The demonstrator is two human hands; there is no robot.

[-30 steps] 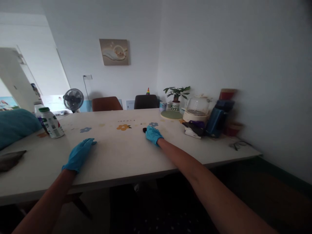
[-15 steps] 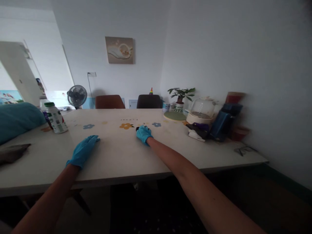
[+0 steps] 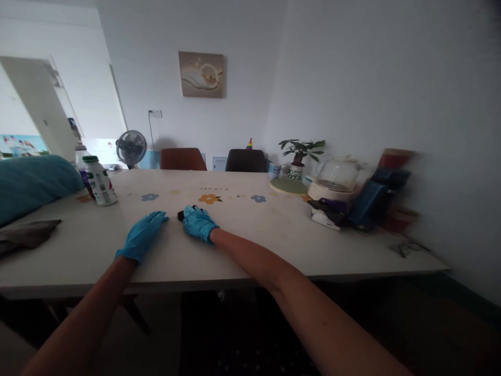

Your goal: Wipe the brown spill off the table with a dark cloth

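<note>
My left hand (image 3: 144, 236), in a blue glove, rests flat on the white table (image 3: 250, 250), fingers stretched forward and holding nothing. To its right, my right hand (image 3: 199, 223), gloved in the same blue, is closed over a small black object (image 3: 180, 215) pressed against the tabletop. Only the black edge shows at the fingertips and between the fingers; its kind is hidden under the hand. Just beyond, an orange printed flower (image 3: 210, 199) marks the table surface.
Bottles (image 3: 99, 183) stand at the left, near a dark cloth (image 3: 29, 234) and a teal cushion (image 3: 39, 183). At the right are a potted plant (image 3: 299, 156), a glass-topped appliance (image 3: 334, 180), a blue box (image 3: 371, 201) and glasses (image 3: 409, 248). Chairs (image 3: 183, 159) stand behind.
My right hand has slid left across the table with the black object, closer to my left hand. My left hand stays on the tabletop. The view has shifted slightly.
</note>
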